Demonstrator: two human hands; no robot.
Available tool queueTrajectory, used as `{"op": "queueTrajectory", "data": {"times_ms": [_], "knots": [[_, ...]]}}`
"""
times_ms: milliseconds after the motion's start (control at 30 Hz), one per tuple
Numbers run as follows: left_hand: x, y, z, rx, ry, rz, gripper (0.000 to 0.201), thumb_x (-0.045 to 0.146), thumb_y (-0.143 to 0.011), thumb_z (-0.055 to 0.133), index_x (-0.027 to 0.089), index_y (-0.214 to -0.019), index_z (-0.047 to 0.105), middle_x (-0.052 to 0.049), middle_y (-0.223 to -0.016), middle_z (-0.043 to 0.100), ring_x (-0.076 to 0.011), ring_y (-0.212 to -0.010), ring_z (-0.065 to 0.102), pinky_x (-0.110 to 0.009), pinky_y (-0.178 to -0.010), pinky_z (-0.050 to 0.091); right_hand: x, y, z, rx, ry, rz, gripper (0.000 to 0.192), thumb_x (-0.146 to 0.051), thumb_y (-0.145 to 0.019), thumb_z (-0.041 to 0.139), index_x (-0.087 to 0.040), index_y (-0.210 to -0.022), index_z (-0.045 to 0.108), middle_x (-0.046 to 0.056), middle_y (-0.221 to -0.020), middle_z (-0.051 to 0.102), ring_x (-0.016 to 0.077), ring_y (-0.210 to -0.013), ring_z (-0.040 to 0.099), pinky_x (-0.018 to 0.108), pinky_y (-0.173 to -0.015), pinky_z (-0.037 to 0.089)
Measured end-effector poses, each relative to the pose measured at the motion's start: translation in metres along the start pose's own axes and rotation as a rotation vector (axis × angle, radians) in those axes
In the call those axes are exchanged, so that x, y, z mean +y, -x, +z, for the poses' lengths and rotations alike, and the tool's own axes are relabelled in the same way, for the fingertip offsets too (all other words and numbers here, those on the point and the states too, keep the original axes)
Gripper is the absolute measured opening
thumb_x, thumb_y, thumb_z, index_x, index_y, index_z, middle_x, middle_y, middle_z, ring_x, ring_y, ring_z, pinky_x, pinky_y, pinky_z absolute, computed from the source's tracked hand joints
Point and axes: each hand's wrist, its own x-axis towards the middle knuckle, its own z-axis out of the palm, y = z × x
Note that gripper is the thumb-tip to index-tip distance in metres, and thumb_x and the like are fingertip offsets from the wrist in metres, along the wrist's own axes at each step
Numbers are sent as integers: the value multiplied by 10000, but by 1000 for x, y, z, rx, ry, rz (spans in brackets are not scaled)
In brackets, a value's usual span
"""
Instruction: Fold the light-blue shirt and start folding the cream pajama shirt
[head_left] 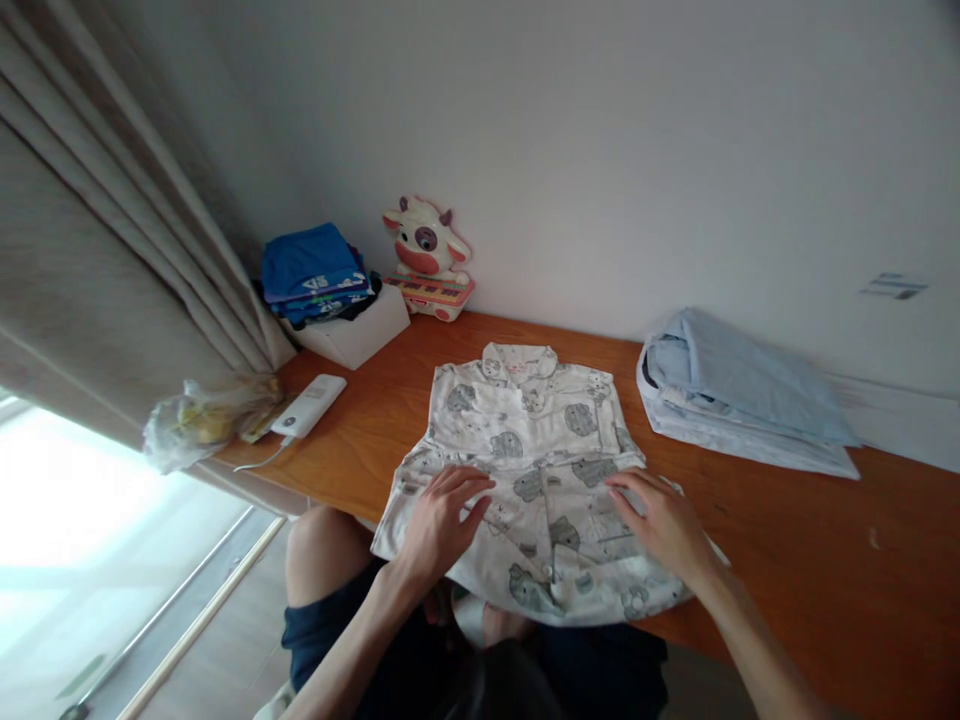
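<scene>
On the desk point(787, 560): one shirt point(525, 440), two clothes piles point(315, 272) point(739, 395), one cow toy point(427, 255), one remote point(309, 405), one bag point(199, 420).

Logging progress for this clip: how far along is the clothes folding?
Done: a folded pale blue stack lies on the table to the right, and a folded blue pile sits on a white box by the curtain. In hand: the printed shirt lies spread flat, collar toward the wall, with the left hand and right hand pressing its lower half. Left: the shirt shows no lengthwise fold yet.
</scene>
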Motion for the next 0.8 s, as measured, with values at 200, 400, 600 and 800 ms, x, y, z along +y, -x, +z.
{"op": "queueTrajectory", "data": {"times_ms": [200, 400, 600, 800], "knots": [[33, -105, 61, -112, 74, 110, 189, 282, -1051, 694, 268, -1172, 839, -64, -1245, 814, -257, -1183, 736, -424, -1092, 552, -1, -44, 38, -31, 73, -40, 178, -248, -1020, 596, -233, -1140, 727, 104, -1189, 748, 309, -1139, 706, 493, -1022, 593], [54, -153, 129, -208, -16, 137, 358, 357, -945, 812, 225, -1278, 814, -134, -1331, 767, -339, -1289, 658, -504, -1123, 502, -4, 0, 71, 206, 17, -11, 315, -285, -1058, 567, -263, -1370, 608, 147, -1489, 619, 345, -1415, 593, 606, -1174, 538], [35, -156, 129, -129, 291, -32, 126, 282, -975, 759, 227, -997, 870, -101, -1118, 827, -267, -1104, 734, -413, -1038, 528, -5, 64, 77, 220, 52, 56, 447, -426, -1070, 606, -312, -1499, 551, 136, -1662, 509, 399, -1564, 463, 723, -1270, 412], [-3, -135, 67, 319, 1031, -435, 218, 400, -961, 789, 183, -969, 785, -62, -956, 782, -164, -859, 709, -269, -786, 525, -8, 84, 77, 148, 89, 49, 479, -430, -1064, 632, -355, -1528, 538, 97, -1681, 519, 403, -1601, 434, 758, -1309, 331]]}}
